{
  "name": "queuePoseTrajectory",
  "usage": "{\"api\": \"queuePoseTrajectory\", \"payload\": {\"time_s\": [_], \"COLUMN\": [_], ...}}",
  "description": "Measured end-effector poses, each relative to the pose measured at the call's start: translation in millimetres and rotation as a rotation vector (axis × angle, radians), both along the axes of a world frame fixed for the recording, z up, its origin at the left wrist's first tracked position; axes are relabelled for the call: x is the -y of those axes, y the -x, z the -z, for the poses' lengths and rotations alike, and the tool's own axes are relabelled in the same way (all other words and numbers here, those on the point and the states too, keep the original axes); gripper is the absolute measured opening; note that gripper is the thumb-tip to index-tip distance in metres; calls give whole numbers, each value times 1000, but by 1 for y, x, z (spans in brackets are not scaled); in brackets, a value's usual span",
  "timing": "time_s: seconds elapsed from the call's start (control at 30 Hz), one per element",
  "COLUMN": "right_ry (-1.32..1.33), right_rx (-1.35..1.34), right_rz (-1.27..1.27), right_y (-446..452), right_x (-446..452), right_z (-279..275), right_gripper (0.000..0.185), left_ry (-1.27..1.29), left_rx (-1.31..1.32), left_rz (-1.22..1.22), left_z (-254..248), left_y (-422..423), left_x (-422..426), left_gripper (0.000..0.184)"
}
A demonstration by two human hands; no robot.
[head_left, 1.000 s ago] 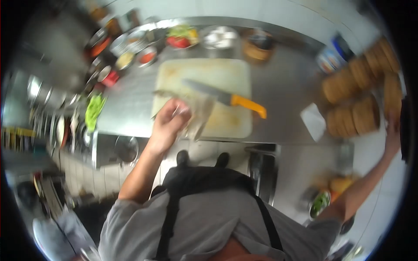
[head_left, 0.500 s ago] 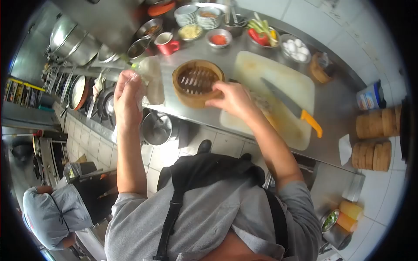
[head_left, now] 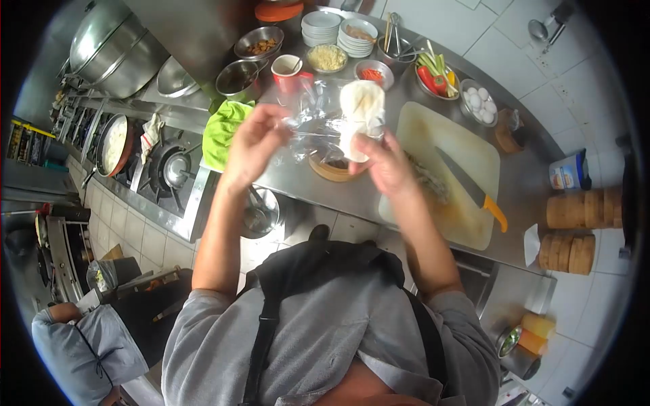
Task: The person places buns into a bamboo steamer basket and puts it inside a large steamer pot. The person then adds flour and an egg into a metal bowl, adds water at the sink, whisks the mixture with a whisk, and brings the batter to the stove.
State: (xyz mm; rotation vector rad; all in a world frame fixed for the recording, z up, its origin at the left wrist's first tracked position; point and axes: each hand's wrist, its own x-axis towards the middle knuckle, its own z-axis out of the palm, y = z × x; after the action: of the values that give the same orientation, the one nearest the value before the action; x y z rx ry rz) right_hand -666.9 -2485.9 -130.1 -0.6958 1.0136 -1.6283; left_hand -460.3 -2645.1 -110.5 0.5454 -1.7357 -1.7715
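Observation:
My left hand (head_left: 261,141) is closed on the edge of a clear plastic bag (head_left: 313,111), which stretches across toward my right side. My right hand (head_left: 384,162) grips soft white flat buns (head_left: 362,105), held up in front of me at the bag's right end. Whether the buns are fully out of the plastic, I cannot tell. Below both hands, partly hidden by them and the plastic, a round bamboo steamer (head_left: 332,172) rests on the steel counter.
A cutting board (head_left: 467,223) to the right bears an orange-handled knife (head_left: 470,183) and greyish food pieces. Bowls of eggs (head_left: 479,105), vegetables (head_left: 437,76) and a red mug (head_left: 287,76) line the back. Left are a green cloth (head_left: 223,132) and stove (head_left: 169,169). Another person (head_left: 101,338) stands lower left.
My right hand has left the steamer's rim and now holds the white buns up. My left hand has moved right, with the plastic stretched between both hands. A green cloth shows at left.

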Motion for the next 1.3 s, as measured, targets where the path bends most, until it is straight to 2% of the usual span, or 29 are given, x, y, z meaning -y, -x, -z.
{"api": "queuePoseTrajectory", "payload": {"time_s": [0.03,0.07,0.1,0.13,0.17,0.23,0.27,0.3,0.37,0.4,0.43,0.47,0.5,0.57,0.67,0.73,0.8,0.83,0.87,0.93,0.97,1.03,1.1,1.17,1.2,1.27,1.3], "right_ry": [-75,-156,-160,-225,-287,-248,-209,-206,-173,-180,-194,-205,-182,-149,-89,-59,-143,-155,-157,-64,-88,-24,30,-20,-27,-297,-391], "right_rx": [-175,-344,-341,-507,-674,-713,-749,-754,-507,-504,-395,-287,-286,-300,-372,-431,-781,-786,-785,-594,-697,-679,-549,-942,-938,-1157,-1037], "right_rz": [27,59,70,-28,-131,-91,-50,-40,101,109,186,262,329,392,463,474,597,596,598,622,612,726,904,1242,1242,1304,999], "right_y": [12,20,28,35,39,41,43,45,50,51,53,54,50,48,39,39,49,51,49,42,49,61,101,144,147,146,120], "right_x": [1,1,3,7,10,19,22,22,15,12,9,7,7,9,7,4,2,0,-3,-3,-4,-10,-31,-57,-66,-75,-66], "right_z": [-6,-10,-15,-19,-21,-16,-13,-11,-4,1,5,7,6,9,0,-2,-3,-6,-9,-33,-39,-61,-76,-81,-71,-52,-47], "right_gripper": [39,39,39,40,42,42,42,42,43,43,41,40,32,29,24,22,21,20,20,18,17,17,31,48,48,54,57], "left_ry": [132,319,402,483,481,435,236,199,116,69,54,50,23,0,458,445,436,506,506,235,192,186,200,722,720,1206,1207], "left_rx": [-82,9,-48,-103,-103,27,27,-3,-95,-158,-167,-167,-141,-115,15,1,-65,-31,-30,-216,-251,-215,-173,162,167,236,236], "left_rz": [-110,-201,-207,-216,-212,100,173,162,152,144,92,98,58,24,-70,-25,-83,-57,-54,-7,11,-17,-30,-49,-45,33,29], "left_z": [21,21,10,0,1,3,13,18,28,30,31,33,33,31,20,18,16,14,12,6,2,-18,-19,-5,9,43,52], "left_y": [-1,0,14,32,47,73,82,87,91,91,92,93,95,97,97,95,92,90,88,88,87,87,85,79,80,93,100], "left_x": [22,34,34,29,27,26,29,28,29,28,25,23,23,23,17,21,26,29,29,31,33,29,28,30,26,13,8], "left_gripper": [23,31,34,39,39,43,38,35,29,27,19,19,16,13,12,13,13,10,10,8,10,20,24,39,39,54,54]}}
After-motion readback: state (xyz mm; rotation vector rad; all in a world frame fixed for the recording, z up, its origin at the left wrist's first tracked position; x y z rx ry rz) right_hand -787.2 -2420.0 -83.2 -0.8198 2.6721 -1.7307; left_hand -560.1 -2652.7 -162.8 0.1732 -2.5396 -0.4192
